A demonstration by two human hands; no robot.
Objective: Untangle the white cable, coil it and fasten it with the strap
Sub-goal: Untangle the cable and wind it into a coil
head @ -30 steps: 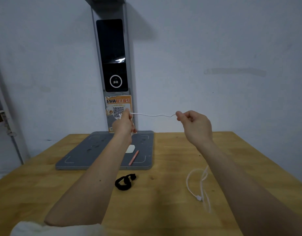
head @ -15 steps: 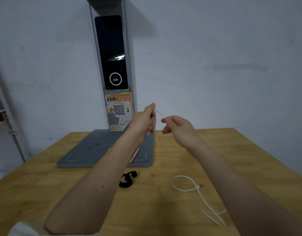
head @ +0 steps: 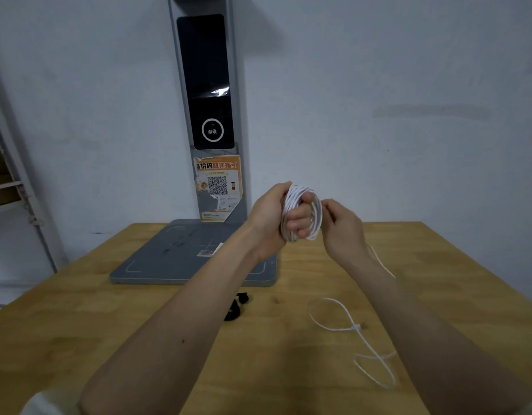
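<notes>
My left hand (head: 273, 217) grips a coil of white cable (head: 294, 199), held up above the far part of the table. Several loops wrap around its fingers. Just right of the coil, my right hand (head: 341, 226) pinches the strand that feeds it. From there the cable drops behind my right forearm. Its loose tail (head: 342, 326) lies in open loops on the wood, ending in a small plug (head: 357, 327). The black strap (head: 237, 307) lies on the table between my forearms, partly hidden by my left arm.
A grey flat base (head: 156, 259) with an upright column and dark screen (head: 206, 82) stands at the table's back against the wall. An orange sticker with a square code (head: 218, 187) is on the column. The wooden table (head: 79, 324) spreads around it.
A second ago both hands stretched one strand apart. They have come together, and loops of cable are now wound around my left hand. The tail on the table has been drawn closer.
</notes>
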